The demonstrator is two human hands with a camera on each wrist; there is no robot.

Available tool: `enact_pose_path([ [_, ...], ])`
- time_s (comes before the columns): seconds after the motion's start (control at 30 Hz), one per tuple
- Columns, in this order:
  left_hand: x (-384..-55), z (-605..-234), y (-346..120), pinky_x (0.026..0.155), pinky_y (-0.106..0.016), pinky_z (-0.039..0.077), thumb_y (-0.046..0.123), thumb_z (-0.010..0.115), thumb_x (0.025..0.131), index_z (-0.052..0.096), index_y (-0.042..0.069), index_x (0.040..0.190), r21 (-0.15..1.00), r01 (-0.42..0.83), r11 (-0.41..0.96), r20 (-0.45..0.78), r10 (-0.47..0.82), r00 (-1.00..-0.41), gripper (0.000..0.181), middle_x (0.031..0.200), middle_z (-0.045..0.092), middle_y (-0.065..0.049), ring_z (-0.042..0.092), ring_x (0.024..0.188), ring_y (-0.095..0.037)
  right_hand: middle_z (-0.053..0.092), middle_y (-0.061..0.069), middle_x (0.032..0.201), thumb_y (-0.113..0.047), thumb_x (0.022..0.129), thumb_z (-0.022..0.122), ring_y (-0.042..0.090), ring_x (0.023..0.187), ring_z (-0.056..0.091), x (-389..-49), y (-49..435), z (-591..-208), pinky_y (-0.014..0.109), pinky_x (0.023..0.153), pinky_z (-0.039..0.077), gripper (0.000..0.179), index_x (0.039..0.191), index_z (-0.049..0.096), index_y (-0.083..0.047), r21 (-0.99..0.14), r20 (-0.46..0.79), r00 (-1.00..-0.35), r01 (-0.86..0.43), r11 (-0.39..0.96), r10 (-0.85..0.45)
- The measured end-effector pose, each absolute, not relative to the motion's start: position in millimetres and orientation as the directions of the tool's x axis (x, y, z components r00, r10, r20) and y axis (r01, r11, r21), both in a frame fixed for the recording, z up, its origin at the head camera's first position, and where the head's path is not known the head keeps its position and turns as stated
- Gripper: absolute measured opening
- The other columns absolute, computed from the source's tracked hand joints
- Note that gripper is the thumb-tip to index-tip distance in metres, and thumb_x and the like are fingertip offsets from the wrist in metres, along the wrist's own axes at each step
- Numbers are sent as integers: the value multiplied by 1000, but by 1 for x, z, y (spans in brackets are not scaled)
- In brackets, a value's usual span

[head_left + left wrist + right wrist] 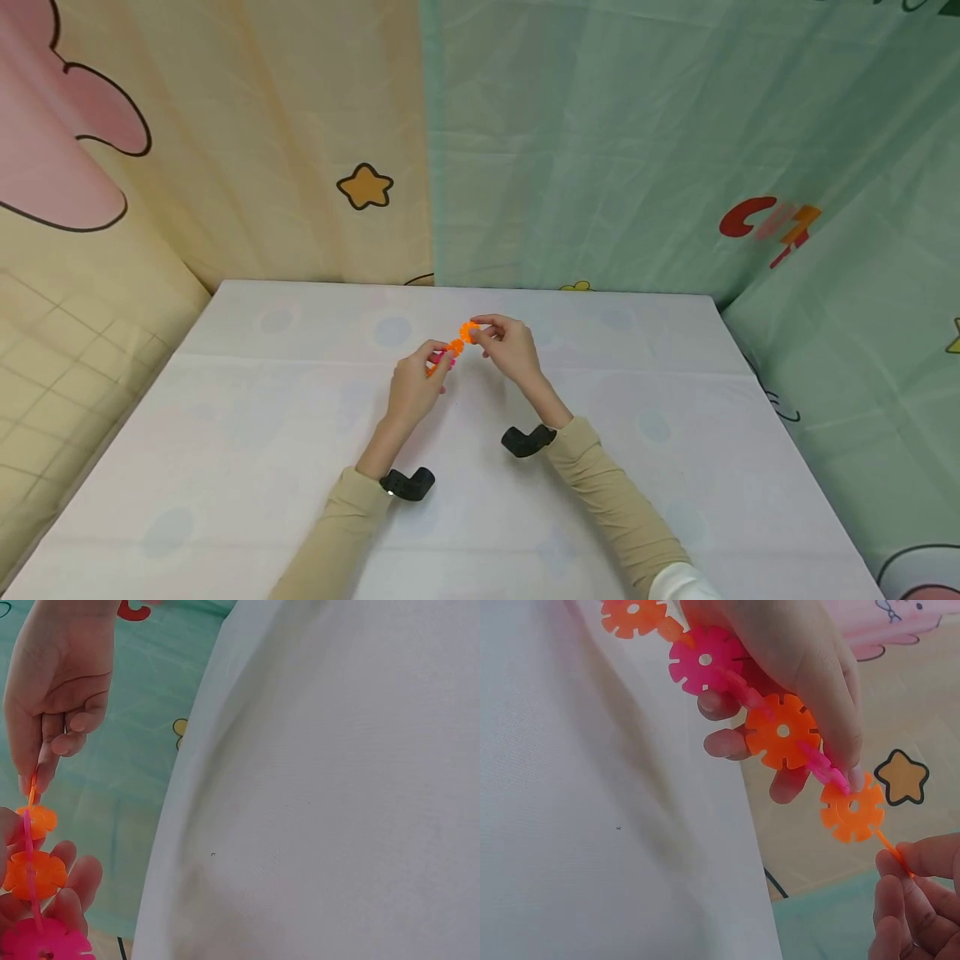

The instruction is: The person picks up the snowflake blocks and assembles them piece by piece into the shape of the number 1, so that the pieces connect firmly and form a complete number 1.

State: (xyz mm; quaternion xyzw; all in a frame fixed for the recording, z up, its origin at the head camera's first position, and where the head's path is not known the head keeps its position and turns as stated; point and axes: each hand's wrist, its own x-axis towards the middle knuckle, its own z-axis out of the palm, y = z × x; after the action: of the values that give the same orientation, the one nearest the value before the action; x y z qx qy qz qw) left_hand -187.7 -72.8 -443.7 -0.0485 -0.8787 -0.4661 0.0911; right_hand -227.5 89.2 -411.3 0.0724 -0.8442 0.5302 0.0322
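Note:
A chain of notched plastic discs point(783, 731), orange and pink, runs diagonally through the right wrist view, each disc slotted into its neighbour at an angle. My left hand point(412, 387) holds the chain partway along, thumb on one side and fingers behind it. At the far end, my right hand point(513, 350) pinches the last orange disc point(469, 332) between thumb and fingertips. That disc appears edge-on in the right wrist view, joined to another orange disc point(853, 807). A pink disc point(46, 941) hangs low in the left wrist view. Both hands are raised above the table.
A white cloth with pale dots covers the table point(262, 467). Behind it hang a yellow curtain point(300, 125) and a green curtain point(600, 150) with cartoon prints. Each wrist wears a black camera mount, one on the left point(408, 484), one on the right point(527, 441).

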Motion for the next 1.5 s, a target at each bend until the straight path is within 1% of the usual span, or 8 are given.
enact_pose_path([
  [0.23, -187, -442, -71, 45, -23, 44, 25, 59, 96, 64, 12, 115, 806, 198, 558, 238, 0, -971, 24, 84, 67, -7, 56, 45, -11, 70, 23, 89, -17, 90, 65, 43, 72, 64, -226, 86, -410, 19, 45, 32, 26, 113, 69, -5, -892, 121, -989, -145, 429, -83],
  [0.53, -186, -444, -66, 44, -22, 39, 23, 61, 95, 65, 9, 104, 788, 258, 559, 314, -4, -949, 17, 79, 66, -11, 53, 44, -10, 69, 27, 85, -12, 88, 64, 43, 71, 63, -226, 85, -411, 19, 45, 34, 23, 108, 71, -3, -902, 127, -989, -145, 408, -69],
  [0.83, -187, -446, -61, 42, -22, 37, 24, 61, 95, 65, 9, 101, 798, 263, 543, 321, -13, -947, 17, 74, 67, -14, 51, 41, -10, 68, 28, 85, -11, 88, 64, 47, 75, 61, -226, 85, -413, 19, 49, 39, 22, 107, 71, -2, -940, 61, -998, -65, 334, -22],
  [0.93, -187, -447, -60, 42, -22, 37, 24, 61, 95, 65, 9, 101, 798, 257, 544, 317, -17, -948, 17, 74, 67, -15, 50, 40, -10, 69, 25, 82, -9, 87, 64, 46, 74, 59, -224, 85, -414, 19, 48, 38, 22, 107, 71, -1, -952, 49, -999, -50, 303, -10],
  [1.1, -187, -447, -58, 41, -22, 37, 23, 60, 95, 65, 9, 101, 802, 256, 540, 312, -13, -950, 16, 76, 67, -15, 50, 40, -10, 69, 20, 78, -8, 86, 66, 32, 64, 57, -223, 86, -414, 20, 49, 34, 21, 105, 72, 0, -959, 34, -999, -30, 280, 12],
  [1.2, -187, -447, -58, 41, -22, 36, 23, 60, 95, 65, 9, 101, 802, 255, 540, 309, -11, -951, 15, 76, 67, -15, 50, 40, -10, 70, 15, 77, -8, 86, 66, 35, 71, 60, -223, 86, -414, 20, 52, 36, 22, 106, 72, -1, -964, -4, -1000, 9, 266, 21],
  [1.33, -188, -447, -57, 41, -22, 37, 22, 61, 95, 65, 9, 101, 802, 252, 542, 306, -10, -952, 15, 76, 67, -15, 50, 40, -10, 69, 7, 75, -8, 86, 66, 44, 90, 62, -224, 86, -414, 21, 57, 39, 23, 107, 71, -2, -967, -65, -997, 72, 243, 36],
  [1.5, -189, -447, -55, 41, -22, 36, 23, 60, 95, 65, 9, 100, 802, 250, 542, 305, -11, -952, 15, 75, 67, -14, 50, 39, -9, 67, 3, 72, -8, 86, 65, 41, 87, 62, -224, 86, -415, 22, 60, 39, 25, 109, 70, -2, -971, -98, -995, 103, 217, 38],
])
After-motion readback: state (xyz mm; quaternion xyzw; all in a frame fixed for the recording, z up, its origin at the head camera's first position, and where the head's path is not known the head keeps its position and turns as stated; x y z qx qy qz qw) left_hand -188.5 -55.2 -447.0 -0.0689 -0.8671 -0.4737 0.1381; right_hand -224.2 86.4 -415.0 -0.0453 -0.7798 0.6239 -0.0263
